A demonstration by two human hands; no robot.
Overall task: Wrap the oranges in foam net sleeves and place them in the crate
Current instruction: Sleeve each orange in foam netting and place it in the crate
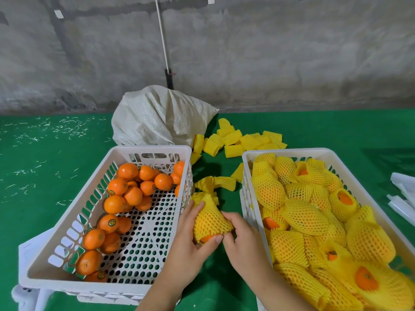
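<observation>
Two crates [157, 150] [292, 151]: bare, seemingly netted oranges [132, 195].

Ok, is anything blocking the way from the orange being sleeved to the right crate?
Nothing visible. Both hands, left hand and right hand, hold the sleeved orange just left of the right crate; only its near wall lies between.

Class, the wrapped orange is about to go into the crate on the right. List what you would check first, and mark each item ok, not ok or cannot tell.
1. Sleeve covers the orange: not ok, bare peel shows at the bottom end.
2. Left hand holds the fruit: ok, fingers curl round it.
3. Right hand holds the sleeve: ok, fingers pinch its edge.
4. Room in the right crate: cannot tell, wrapped fruit fills it nearly to the rim.
5. Spare sleeves at hand: ok, a pile lies behind the crates.
6. Oranges left in the left crate: ok, many remain unwrapped.
</observation>
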